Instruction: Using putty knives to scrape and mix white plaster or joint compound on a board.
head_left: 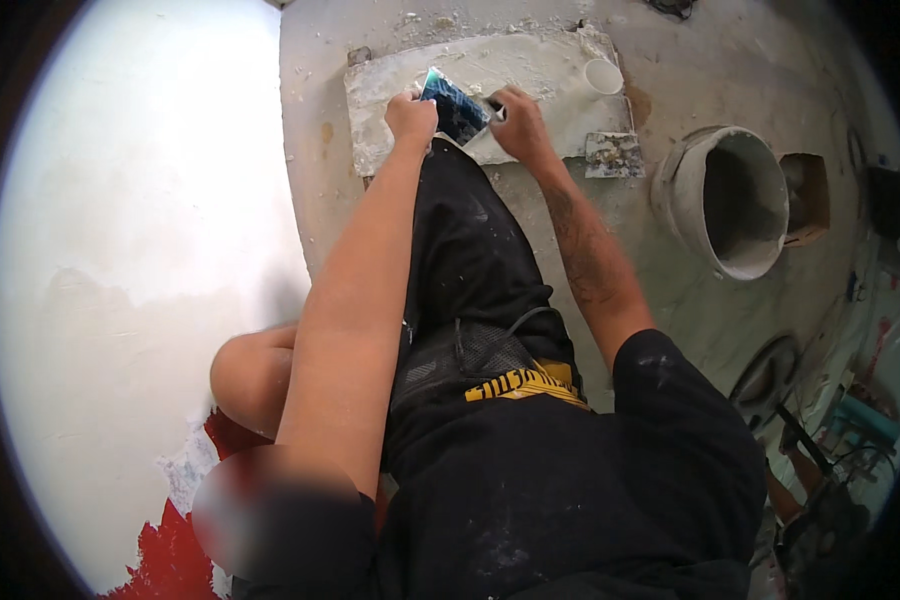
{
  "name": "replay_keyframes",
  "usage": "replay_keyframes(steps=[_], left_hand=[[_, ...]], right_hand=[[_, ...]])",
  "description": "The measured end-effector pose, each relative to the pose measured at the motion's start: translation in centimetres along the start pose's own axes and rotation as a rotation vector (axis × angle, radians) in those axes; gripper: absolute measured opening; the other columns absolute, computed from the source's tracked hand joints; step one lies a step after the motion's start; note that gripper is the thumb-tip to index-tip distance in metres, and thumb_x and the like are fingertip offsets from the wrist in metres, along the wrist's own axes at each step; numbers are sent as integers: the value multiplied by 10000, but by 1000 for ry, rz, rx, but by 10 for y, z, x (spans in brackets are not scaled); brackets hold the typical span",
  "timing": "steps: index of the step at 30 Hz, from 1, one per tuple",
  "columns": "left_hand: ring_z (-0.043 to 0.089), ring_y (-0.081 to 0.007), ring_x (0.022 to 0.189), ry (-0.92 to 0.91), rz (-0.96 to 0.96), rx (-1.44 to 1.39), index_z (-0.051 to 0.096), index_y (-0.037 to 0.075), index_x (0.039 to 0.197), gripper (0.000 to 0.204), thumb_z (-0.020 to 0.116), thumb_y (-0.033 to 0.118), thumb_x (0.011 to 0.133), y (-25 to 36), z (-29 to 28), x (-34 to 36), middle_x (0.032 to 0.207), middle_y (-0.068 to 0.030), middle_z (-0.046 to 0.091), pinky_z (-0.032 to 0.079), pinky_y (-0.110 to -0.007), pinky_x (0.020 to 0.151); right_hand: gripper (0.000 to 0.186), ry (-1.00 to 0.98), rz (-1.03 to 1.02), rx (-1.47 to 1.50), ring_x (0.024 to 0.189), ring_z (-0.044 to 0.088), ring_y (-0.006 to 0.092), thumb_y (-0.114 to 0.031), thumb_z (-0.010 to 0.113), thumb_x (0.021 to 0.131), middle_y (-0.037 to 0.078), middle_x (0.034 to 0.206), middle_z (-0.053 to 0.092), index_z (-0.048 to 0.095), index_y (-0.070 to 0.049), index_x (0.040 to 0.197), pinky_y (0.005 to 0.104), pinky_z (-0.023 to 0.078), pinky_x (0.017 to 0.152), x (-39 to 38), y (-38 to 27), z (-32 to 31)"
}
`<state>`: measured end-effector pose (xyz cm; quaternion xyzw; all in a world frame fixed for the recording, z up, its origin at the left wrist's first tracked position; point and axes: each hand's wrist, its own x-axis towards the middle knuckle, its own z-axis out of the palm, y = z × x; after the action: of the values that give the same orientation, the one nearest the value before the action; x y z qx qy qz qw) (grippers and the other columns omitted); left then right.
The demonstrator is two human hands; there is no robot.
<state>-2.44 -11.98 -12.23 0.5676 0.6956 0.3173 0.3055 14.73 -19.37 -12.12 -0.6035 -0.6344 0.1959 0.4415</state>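
My left hand [412,118] grips a flat, glossy rectangular piece with a blue and dark picture [457,108] by its left edge. The piece is tilted above a white, plaster-crusted board [400,85]. My right hand [519,124] is closed at the piece's right end, around a small object with dark and light parts. My fingers mostly hide that object, so its kind is unclear. At the board's right end sits a round white cup or lid [603,77]. A square piece smeared with white and dark patches [615,156] lies by the board's near right corner.
A plaster-coated bucket [745,205] stands to the right, beside a cardboard box [808,200]. On the left is a broad white surface [120,270], with red patches [170,555] lower down. Tools and a cable clutter the far right. My bent knee [255,380] shows at left.
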Motion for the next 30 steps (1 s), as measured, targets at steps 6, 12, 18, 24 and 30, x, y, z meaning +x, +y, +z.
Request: replay_keyframes(steps=[6,12,18,24,30], left_hand=[[643,-213,685,-86,8,71,694,-6,910,237,696,135,720,14,-12,-9,749,-138,675,491,-311,683],[606,-154,627,-60,37,-98,680,-24,907,193,681,70,738,5,-7,-7,702,-100,639,491,-309,521],[586,-137,631,-36,-296,-798,692,36,865,125,716,85,753,24,-28,5,729,-65,638,496,-295,565],[630,-157,677,-155,418,-126,718,8,819,212,751,198,731,81,-62,17,791,-69,693,497,-286,641],[632,-313,771,-200,787,201,726,68,854,226,737,259,734,112,-50,-10,817,-150,639,487,-383,691]], right_hand=[[230,-71,-22,-22,868,584,386,-13,588,641,189,865,590,625,11,867,431,471,766,12,-7,23],[137,87,-7,-98,819,584,367,-14,579,649,174,788,585,594,5,784,428,463,724,35,23,4],[73,146,-82,-297,763,567,330,21,564,664,118,772,551,526,-21,709,426,451,654,11,24,-27],[97,107,-499,-371,780,578,221,-7,590,639,54,790,530,553,-51,718,338,490,655,7,7,-26],[133,190,-555,-355,782,593,220,-10,607,625,54,823,535,586,-54,749,332,502,659,17,-13,-14]])
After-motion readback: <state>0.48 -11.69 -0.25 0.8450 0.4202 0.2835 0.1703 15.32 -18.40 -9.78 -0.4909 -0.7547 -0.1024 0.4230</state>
